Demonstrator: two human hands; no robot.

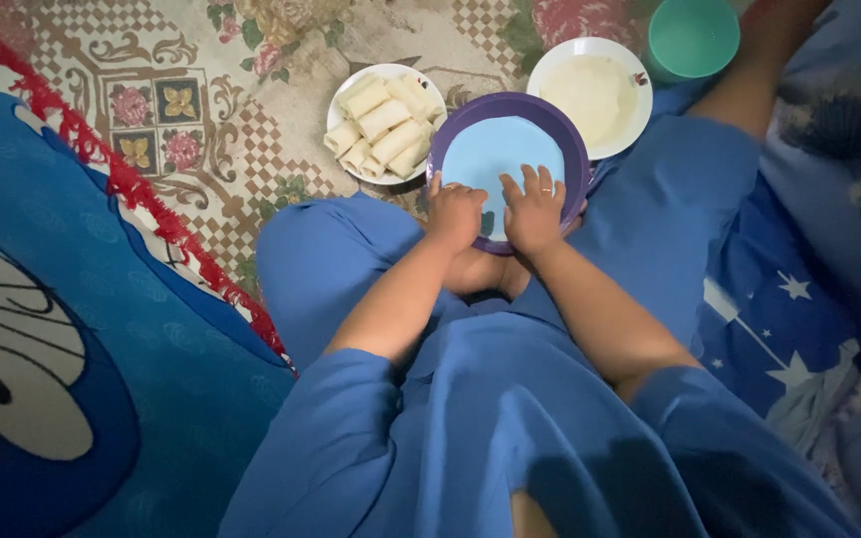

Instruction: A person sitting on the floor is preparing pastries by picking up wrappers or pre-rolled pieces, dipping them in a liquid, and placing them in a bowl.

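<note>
Lighting: dim, cool indoor light, bluish cast throughout. Brightest zone: upper centre, where the white plate of rolls (pixel 387 122), the white bowl (pixel 591 97) and the pale sheet on the purple plate (pixel 508 169) catch the light; source appears to lie above and ahead of the person. Shadows: soft, no hard edges; deep shade across the lower frame and the right edge, where the dark blanket (pixel 839 199) loses detail. Glare: none; whites slightly washed, little texture left. Sharpness: moderate at centre, left hand (pixel 453 214) and right hand (pixel 534 212) soft-edged; patterned carpet (pixel 201 100) smeared and grainy. Distortion: wide-angle stretch at the corners, lap bulging large in the foreground
</note>
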